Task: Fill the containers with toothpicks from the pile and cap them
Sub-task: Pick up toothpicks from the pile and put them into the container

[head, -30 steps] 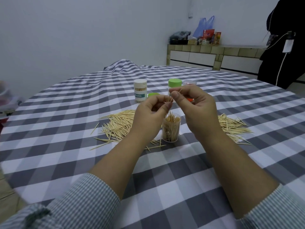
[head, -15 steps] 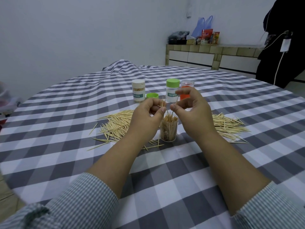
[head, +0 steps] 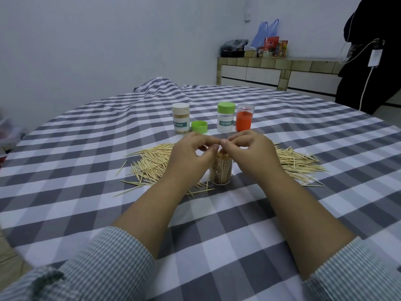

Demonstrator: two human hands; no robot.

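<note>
The left hand (head: 191,153) and the right hand (head: 249,151) meet fingertip to fingertip right above the small clear plastic cup of toothpicks (head: 221,171). Both have curled fingers that seem to pinch something tiny, but I cannot tell what. The cup stands on the grey and white checked bench (head: 217,235). Piles of loose wooden toothpicks (head: 149,162) lie on both sides. Behind stand a loose green round cap (head: 199,126) and a green-capped clear jar (head: 226,117).

Matt checked cloth (head: 217,235), wooden toothpicks (head: 152,161), clear glossy plastic container (head: 220,173).
</note>
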